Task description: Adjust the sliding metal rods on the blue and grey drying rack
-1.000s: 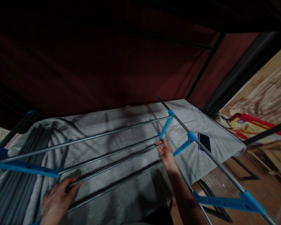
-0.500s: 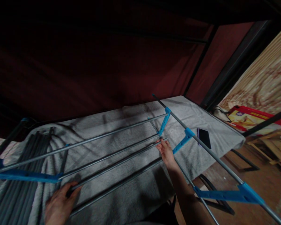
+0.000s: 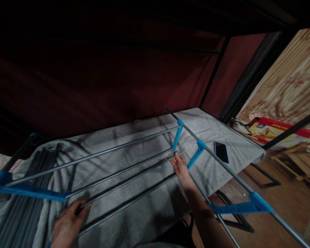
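My left hand (image 3: 69,220) is closed around the dark left end of a grey metal tube (image 3: 130,180). At that tube's other end, my right hand (image 3: 180,167) pinches it between thumb and fingers, close to a blue plastic bracket (image 3: 177,136) and a second blue bracket (image 3: 196,156). The tube lies roughly level across a partly assembled rack of metal bars. Behind it, a long bar (image 3: 100,152) runs from the right bracket to a blue bracket (image 3: 33,193) at the left. One more bar (image 3: 134,203) crosses nearer to me.
Beneath the rack spreads a grey blanket (image 3: 144,144). Several loose grey tubes (image 3: 18,213) lie at the left. A phone (image 3: 221,152) rests on the blanket at right, beyond a long side rail (image 3: 229,171). Past the edge are a red-yellow box (image 3: 274,131) and wooden stools (image 3: 297,162).
The view has shifted slightly, moving the scene a little left on the right side. Both hands keep their hold on the same tube, with little visible movement.
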A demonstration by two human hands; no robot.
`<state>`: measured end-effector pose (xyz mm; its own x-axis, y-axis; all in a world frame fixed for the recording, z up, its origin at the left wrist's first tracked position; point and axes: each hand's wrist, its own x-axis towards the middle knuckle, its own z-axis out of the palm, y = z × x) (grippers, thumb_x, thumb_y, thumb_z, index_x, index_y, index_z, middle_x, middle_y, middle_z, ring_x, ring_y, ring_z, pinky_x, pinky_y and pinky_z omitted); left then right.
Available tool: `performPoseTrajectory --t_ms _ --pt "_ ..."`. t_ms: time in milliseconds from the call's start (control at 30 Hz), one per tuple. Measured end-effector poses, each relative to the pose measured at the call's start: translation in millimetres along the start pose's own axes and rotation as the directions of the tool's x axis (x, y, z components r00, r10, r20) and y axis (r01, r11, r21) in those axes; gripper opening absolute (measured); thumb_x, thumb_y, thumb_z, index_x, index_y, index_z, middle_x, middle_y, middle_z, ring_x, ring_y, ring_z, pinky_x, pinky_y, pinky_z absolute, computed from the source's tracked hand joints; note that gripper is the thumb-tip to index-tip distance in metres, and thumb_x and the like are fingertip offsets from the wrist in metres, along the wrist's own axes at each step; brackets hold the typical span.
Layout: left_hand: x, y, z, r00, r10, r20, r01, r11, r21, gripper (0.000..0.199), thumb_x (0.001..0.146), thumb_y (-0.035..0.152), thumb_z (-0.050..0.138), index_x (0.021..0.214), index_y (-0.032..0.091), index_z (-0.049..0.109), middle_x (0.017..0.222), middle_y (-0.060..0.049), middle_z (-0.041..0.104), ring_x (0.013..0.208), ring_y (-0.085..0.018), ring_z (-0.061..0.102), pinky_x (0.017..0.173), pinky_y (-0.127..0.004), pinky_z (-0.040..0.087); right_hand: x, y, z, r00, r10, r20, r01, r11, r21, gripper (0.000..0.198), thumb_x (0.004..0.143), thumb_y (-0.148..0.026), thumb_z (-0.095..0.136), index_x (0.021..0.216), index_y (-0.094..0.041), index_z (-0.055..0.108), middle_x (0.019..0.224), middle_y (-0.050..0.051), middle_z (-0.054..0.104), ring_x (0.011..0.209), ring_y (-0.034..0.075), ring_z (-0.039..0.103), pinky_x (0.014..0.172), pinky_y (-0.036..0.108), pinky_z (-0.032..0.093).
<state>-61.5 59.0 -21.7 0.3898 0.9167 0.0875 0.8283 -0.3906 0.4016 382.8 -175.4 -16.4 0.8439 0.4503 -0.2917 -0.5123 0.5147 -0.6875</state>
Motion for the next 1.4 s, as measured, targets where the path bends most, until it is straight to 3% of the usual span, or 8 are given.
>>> performPoseTrajectory --t_ms 100,233,333,500,700,1067,1233,1400 --pt "0.3 3.2 -1.3 1.000 -0.015 0.012 0.016 0.999 -0.037 0.048 0.080 0.060 0.048 0.104 0.023 0.068 0.110 -0.013 0.076 0.103 -0.033 0.072 0.096 -0.044 0.055 -1.3 -1.5 -0.1 1.000 0.007 0.004 -0.007 1.000 -0.002 0.034 0.069 -0.036 0.091 0.074 -0.027 0.058 0.075 -0.006 0.069 0.072 0.012 0.066 0.075 0.028 0.059" --pt "2.7 8.2 -5.0 0.998 -0.054 0.034 0.054 0.999 0.004 0.041 0.080 0.057 0.053 0.101 0.026 0.068 0.106 -0.009 0.078 0.098 -0.032 0.073 0.087 -0.041 0.056 -6.3 -5.4 1.1 0.999 0.013 0.053 -0.012 1.000 -0.018 0.028 0.075 -0.031 0.086 0.075 -0.026 0.058 0.077 -0.008 0.070 0.073 0.010 0.063 0.076 0.026 0.056" --pt "2.4 11.6 -7.5 0.997 -0.068 0.040 0.066 0.997 0.051 0.034 0.084 0.054 0.055 0.099 0.026 0.068 0.101 -0.008 0.078 0.096 -0.031 0.073 0.082 -0.038 0.055 -12.2 -9.4 3.1 0.993 0.007 0.116 -0.002 0.999 -0.036 0.022 0.080 -0.030 0.080 0.077 -0.026 0.059 0.078 -0.008 0.070 0.076 0.009 0.063 0.080 0.026 0.054" --pt "-4.2 20.5 -12.8 0.997 -0.047 0.067 0.040 0.994 0.105 0.036 0.091 0.051 0.049 0.108 0.023 0.065 0.108 -0.011 0.077 0.100 -0.031 0.072 0.087 -0.040 0.052 -19.6 -13.2 4.2 0.986 0.039 0.164 -0.026 0.997 -0.076 0.016 0.084 -0.031 0.077 0.082 -0.026 0.063 0.082 -0.008 0.072 0.077 0.009 0.064 0.083 0.026 0.054" --pt "-6.7 23.8 -13.8 0.997 -0.053 0.051 0.046 0.992 0.120 0.035 0.091 0.051 0.047 0.106 0.024 0.063 0.101 -0.010 0.076 0.099 -0.032 0.071 0.086 -0.041 0.052 -8.8 -7.6 1.0 0.994 0.035 0.108 -0.028 0.997 -0.072 0.021 0.079 -0.030 0.082 0.077 -0.026 0.062 0.079 -0.004 0.072 0.076 0.011 0.067 0.074 0.025 0.057" --pt "-12.2 16.0 -8.4 0.990 0.113 -0.080 -0.114 0.994 -0.001 0.045 0.088 0.056 0.045 0.105 0.021 0.067 0.119 -0.014 0.074 0.120 -0.033 0.064 0.110 -0.047 0.046 5.6 -2.5 -0.5 0.997 0.049 0.055 -0.044 0.996 -0.082 0.031 0.073 -0.033 0.089 0.076 -0.026 0.059 0.074 -0.004 0.073 0.071 0.012 0.070 0.065 0.024 0.060" --pt "-16.7 24.0 -11.9 0.996 0.032 -0.087 -0.031 0.999 0.008 0.044 0.089 0.054 0.044 0.110 0.022 0.066 0.120 -0.012 0.073 0.120 -0.032 0.064 0.109 -0.047 0.046 6.7 -2.4 -3.3 0.995 0.068 0.069 -0.062 0.994 -0.087 0.032 0.069 -0.034 0.092 0.078 -0.025 0.063 0.076 -0.002 0.074 0.071 0.013 0.070 0.067 0.026 0.061" --pt "-18.1 32.3 -17.3 0.996 -0.078 -0.042 0.079 0.997 0.025 0.041 0.090 0.054 0.047 0.112 0.023 0.064 0.105 -0.010 0.074 0.101 -0.029 0.069 0.095 -0.041 0.051 6.3 -2.9 -7.4 0.993 0.068 0.097 -0.059 0.994 -0.090 0.033 0.068 -0.038 0.093 0.078 -0.026 0.063 0.079 -0.004 0.073 0.076 0.014 0.070 0.075 0.031 0.062"
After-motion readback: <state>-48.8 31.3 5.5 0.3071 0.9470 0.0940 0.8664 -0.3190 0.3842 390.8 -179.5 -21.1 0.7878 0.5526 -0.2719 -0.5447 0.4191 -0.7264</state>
